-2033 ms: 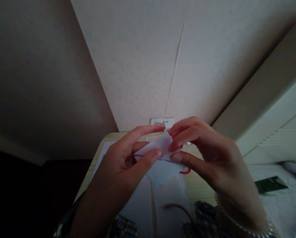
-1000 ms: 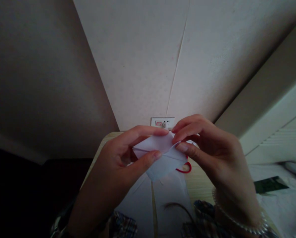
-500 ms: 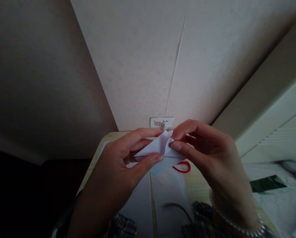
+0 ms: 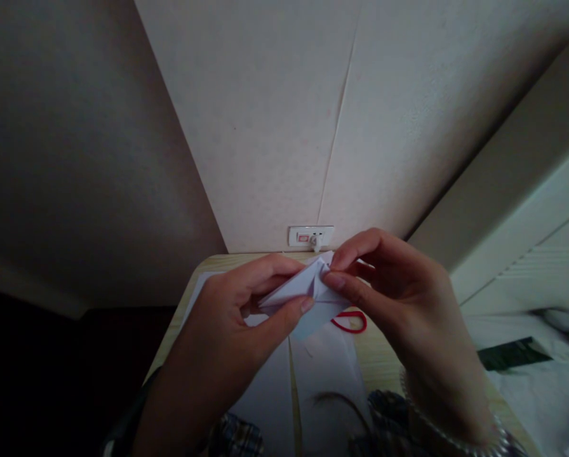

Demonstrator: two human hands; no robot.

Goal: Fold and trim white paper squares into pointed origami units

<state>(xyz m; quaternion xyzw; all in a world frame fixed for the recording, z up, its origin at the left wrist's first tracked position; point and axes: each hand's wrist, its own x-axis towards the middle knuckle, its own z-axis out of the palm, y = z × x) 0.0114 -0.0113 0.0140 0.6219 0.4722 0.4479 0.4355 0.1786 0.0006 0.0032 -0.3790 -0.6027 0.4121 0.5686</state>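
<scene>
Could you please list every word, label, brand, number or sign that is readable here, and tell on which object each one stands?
No readable text anywhere.
Folded paper: no writing visible.
Wall socket: reddish outline on its switch; any marking too small to read.
Dark green flat item: too blurred to tell.

No lettering, numbers or brand can be read, neither on the dark green packet (image 4: 512,353) at right nor the far wall socket (image 4: 304,237)

Corner of a room at home
A wooden table (image 4: 382,355) stands by a wall (image 4: 265,139) with a socket (image 4: 303,237); the rumpled white cloth (image 4: 548,393), blurred, may be bedding.
</scene>
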